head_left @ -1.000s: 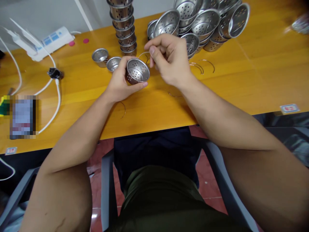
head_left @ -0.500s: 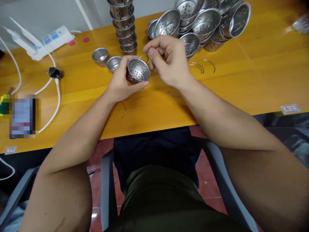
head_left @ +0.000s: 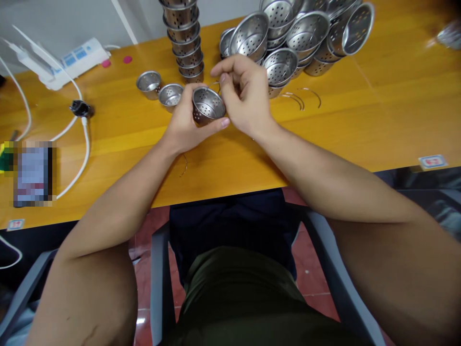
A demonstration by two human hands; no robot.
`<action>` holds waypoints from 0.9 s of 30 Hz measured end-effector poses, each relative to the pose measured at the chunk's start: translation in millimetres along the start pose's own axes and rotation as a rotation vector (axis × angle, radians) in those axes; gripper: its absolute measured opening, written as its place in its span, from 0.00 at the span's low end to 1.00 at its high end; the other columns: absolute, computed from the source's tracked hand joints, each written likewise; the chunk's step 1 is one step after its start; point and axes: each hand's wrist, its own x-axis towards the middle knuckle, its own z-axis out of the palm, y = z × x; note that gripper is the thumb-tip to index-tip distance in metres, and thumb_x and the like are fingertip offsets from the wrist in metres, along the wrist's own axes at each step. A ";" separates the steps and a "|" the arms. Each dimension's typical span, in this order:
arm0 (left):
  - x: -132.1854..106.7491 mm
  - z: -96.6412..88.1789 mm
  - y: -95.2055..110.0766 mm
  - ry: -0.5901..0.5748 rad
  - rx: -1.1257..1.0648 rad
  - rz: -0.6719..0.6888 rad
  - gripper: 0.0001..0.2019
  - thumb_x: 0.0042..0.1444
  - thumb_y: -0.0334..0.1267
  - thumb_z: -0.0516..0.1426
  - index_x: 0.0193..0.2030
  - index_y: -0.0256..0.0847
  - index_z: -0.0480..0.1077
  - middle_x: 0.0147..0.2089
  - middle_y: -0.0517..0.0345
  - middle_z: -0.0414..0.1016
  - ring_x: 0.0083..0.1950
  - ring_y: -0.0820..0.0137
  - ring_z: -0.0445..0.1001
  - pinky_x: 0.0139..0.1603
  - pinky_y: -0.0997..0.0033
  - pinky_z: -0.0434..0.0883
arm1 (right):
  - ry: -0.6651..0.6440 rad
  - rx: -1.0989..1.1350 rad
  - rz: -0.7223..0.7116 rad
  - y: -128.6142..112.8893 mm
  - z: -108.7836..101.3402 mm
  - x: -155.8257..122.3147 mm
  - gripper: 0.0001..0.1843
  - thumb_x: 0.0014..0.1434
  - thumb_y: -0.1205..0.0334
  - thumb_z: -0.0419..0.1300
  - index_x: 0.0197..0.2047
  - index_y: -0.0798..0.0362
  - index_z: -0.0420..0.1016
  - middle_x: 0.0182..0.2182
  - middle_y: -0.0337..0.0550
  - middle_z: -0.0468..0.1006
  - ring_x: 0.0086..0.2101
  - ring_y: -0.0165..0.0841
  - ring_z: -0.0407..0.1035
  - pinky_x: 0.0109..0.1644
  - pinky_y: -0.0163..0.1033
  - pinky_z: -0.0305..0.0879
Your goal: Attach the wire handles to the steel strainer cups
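Note:
My left hand point(head_left: 187, 120) is wrapped round a small perforated metal cup point(head_left: 209, 105), its mouth tilted up toward me. Between the thumb and fingers of my right hand point(head_left: 245, 91) is a thin curved wire handle point(head_left: 215, 85), pinched at the cup's far rim. One end of the wire is at the rim; whether it passes through a hole I cannot tell. Two more perforated cups, a near one point(head_left: 170, 96) and a farther one point(head_left: 149, 84), stand just left of my left hand. Loose curved wires point(head_left: 293, 99) lie right of my right hand, and another wire point(head_left: 185, 166) below my left wrist.
A tall stack of perforated cups point(head_left: 185, 48) rises behind my hands. At the back right is a heap of larger perforated cups point(head_left: 308, 36). A white power strip point(head_left: 81, 62), cables and a blurred phone point(head_left: 33, 173) occupy the table's left side.
Both hands have shifted slightly: my left hand with the cup a little to the right, my right hand a little left and down. They are closer together, still holding the cup and wire.

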 end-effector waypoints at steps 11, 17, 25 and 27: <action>0.6 9.8 3.8 0.057 0.046 -0.007 0.43 0.57 0.71 0.91 0.61 0.55 0.75 0.56 0.54 0.84 0.62 0.41 0.87 0.70 0.38 0.84 | -0.206 0.133 0.218 -23.0 -6.1 -3.5 0.16 0.71 0.31 0.74 0.45 0.31 0.85 0.31 0.40 0.81 0.35 0.51 0.78 0.43 0.56 0.76; -0.7 9.7 4.9 0.059 0.052 -0.021 0.44 0.55 0.72 0.92 0.61 0.55 0.75 0.51 0.56 0.81 0.59 0.42 0.86 0.68 0.37 0.84 | -0.252 0.238 0.301 -23.1 -5.2 -2.7 0.20 0.65 0.29 0.80 0.42 0.32 0.86 0.33 0.39 0.90 0.28 0.47 0.74 0.33 0.54 0.71; -3.6 9.6 1.5 0.044 0.052 -0.011 0.44 0.54 0.70 0.93 0.59 0.55 0.74 0.52 0.56 0.79 0.59 0.40 0.86 0.66 0.35 0.85 | -0.332 0.292 0.372 -17.8 -7.0 -2.3 0.23 0.65 0.31 0.84 0.41 0.38 0.87 0.38 0.43 0.94 0.28 0.44 0.76 0.27 0.47 0.66; -4.1 7.8 3.8 0.055 0.063 -0.009 0.44 0.53 0.70 0.93 0.58 0.55 0.74 0.51 0.56 0.80 0.59 0.41 0.86 0.65 0.35 0.86 | -0.333 0.302 0.378 -16.4 -7.6 -2.4 0.21 0.65 0.33 0.84 0.42 0.38 0.88 0.40 0.42 0.95 0.26 0.43 0.75 0.25 0.47 0.63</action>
